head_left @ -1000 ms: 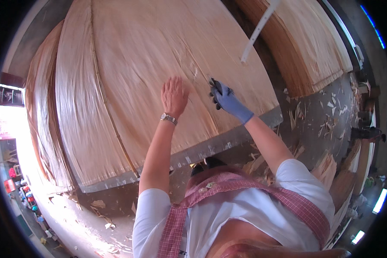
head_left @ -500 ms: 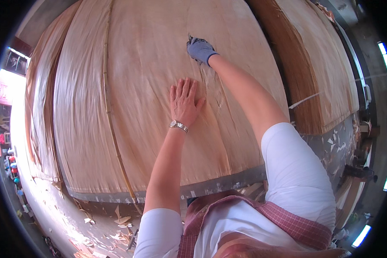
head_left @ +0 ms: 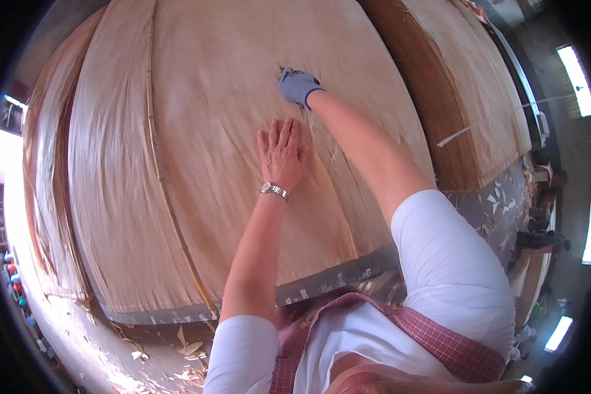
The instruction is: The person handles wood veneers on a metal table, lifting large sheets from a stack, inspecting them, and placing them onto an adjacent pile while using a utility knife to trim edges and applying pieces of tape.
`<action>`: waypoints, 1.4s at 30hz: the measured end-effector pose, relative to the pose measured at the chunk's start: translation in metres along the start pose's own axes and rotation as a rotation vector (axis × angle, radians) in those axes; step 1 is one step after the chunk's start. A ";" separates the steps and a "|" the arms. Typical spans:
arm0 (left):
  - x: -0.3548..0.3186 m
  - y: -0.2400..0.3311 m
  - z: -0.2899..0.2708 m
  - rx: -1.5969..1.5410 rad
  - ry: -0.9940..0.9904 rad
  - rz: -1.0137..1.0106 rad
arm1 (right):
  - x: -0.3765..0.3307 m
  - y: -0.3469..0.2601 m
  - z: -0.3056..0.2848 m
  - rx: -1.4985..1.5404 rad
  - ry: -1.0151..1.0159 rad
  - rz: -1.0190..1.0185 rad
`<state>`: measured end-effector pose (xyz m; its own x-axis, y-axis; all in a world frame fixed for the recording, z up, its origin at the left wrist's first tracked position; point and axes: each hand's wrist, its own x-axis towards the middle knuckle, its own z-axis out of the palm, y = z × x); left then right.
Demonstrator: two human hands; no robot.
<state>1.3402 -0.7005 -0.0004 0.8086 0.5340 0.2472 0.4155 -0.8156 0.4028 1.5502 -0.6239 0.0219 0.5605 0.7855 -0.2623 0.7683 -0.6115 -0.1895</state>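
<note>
A broad, pale wood veneer sheet [head_left: 210, 118] lies in front of me, wrinkled and creased along its grain. My left hand [head_left: 282, 157], bare with a wristwatch [head_left: 274, 190], presses flat on it with fingers stretched out. Farther out and slightly right, my right hand [head_left: 299, 88] wears a blue-grey glove and is closed low against the sheet. A small dark tip [head_left: 282, 69] shows at its fingers, too little to name. Creases and a ragged split in the veneer run between the two hands toward me.
A long thin bamboo stick [head_left: 161, 177] lies lengthwise on the sheet, left of my hands. Stacked veneer with a thick brown edge [head_left: 440, 118] stands to the right; another stack [head_left: 49, 184] is at far left. Veneer scraps [head_left: 189, 345] litter the floor.
My right hand has come a little nearer to me along the sheet, still closed. The left hand stays flat in its place. The whole view has shifted slightly.
</note>
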 end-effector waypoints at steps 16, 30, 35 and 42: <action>-0.002 -0.002 0.008 -0.060 0.024 0.015 | -0.165 0.020 0.031 -0.037 -0.020 0.029; -0.003 0.002 0.006 0.054 -0.039 0.059 | -0.323 0.038 0.069 -0.117 -0.054 -0.030; -0.004 0.001 0.009 0.085 -0.028 0.066 | -0.414 0.043 0.071 -0.187 -0.197 -0.063; -0.003 0.002 0.009 0.147 -0.033 0.075 | -0.612 0.074 0.117 -0.191 -0.343 -0.146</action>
<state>1.3418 -0.7058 -0.0081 0.8518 0.4644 0.2422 0.4076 -0.8782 0.2504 1.2278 -1.1607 0.0578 0.3307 0.7658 -0.5515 0.8938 -0.4418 -0.0775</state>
